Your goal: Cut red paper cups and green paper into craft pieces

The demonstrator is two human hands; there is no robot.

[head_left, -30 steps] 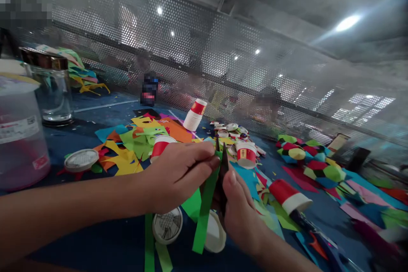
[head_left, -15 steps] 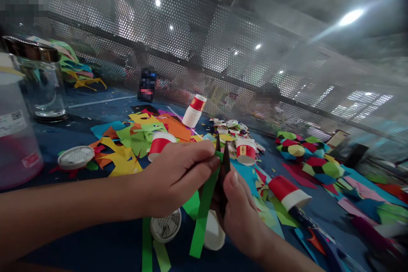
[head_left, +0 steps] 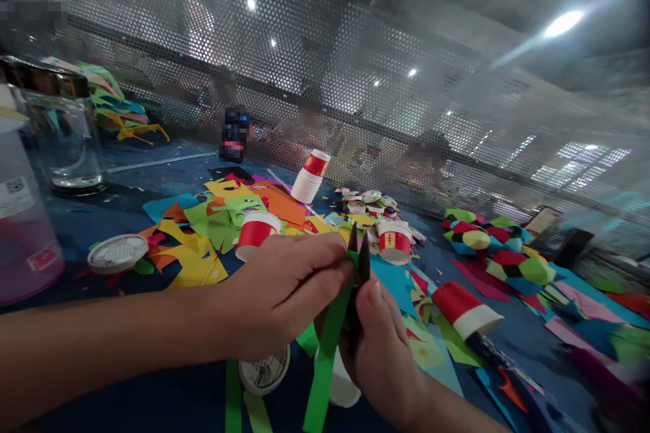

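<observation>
My left hand [head_left: 299, 284] pinches a green paper strip [head_left: 328, 358] near its top end, and the strip's long part hangs down toward the table. Dark-bladed scissors [head_left: 363, 260] are gripped in my right hand [head_left: 383, 345], points upward, with a narrow gap between the blades. The strip's top end lies right at the blades; whether it is between them I cannot tell. My right fingers hide the scissor handles. Below the hands are a round white lid with black lines drawn on it [head_left: 264, 371] and a white paper cup [head_left: 345, 382], partly covered by the strip.
Coloured paper scraps [head_left: 198, 257] spread over the blue table. Red-and-white paper cups [head_left: 395, 243] stand around, with a stack [head_left: 311, 176] further back and one lying cup [head_left: 464, 311] at right. A glass jar [head_left: 71, 135] and plastic tub [head_left: 25, 216] stand left. Paper balls [head_left: 521, 270] sit right.
Both hands, with the strip and scissors, have shifted slightly right and down in the view. The grip on each looks the same.
</observation>
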